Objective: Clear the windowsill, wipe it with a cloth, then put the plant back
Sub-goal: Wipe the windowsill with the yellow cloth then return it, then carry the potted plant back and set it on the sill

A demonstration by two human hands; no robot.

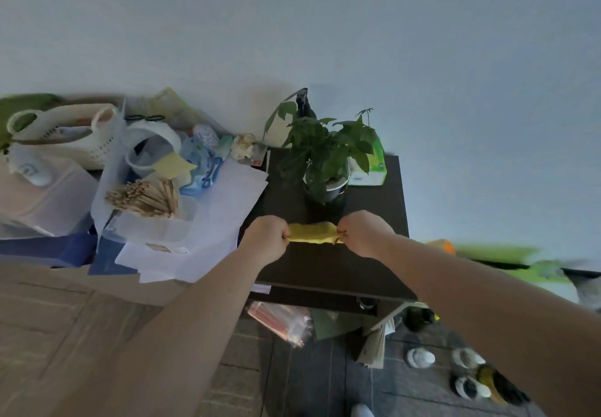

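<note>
Yellow cloth [313, 233] stretched between our left hand [266, 240] and right hand [363, 233], both fists gripping its ends; potted plant [325, 156] stands just beyond them on the dark worktop [374, 208].

Nubby yellow cloth [313, 233]; matt dark table [383, 221]; smooth white paper [227, 208].

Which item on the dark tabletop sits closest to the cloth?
The potted plant, just beyond the yellow cloth; the green tissue box sits farther back right.
</note>
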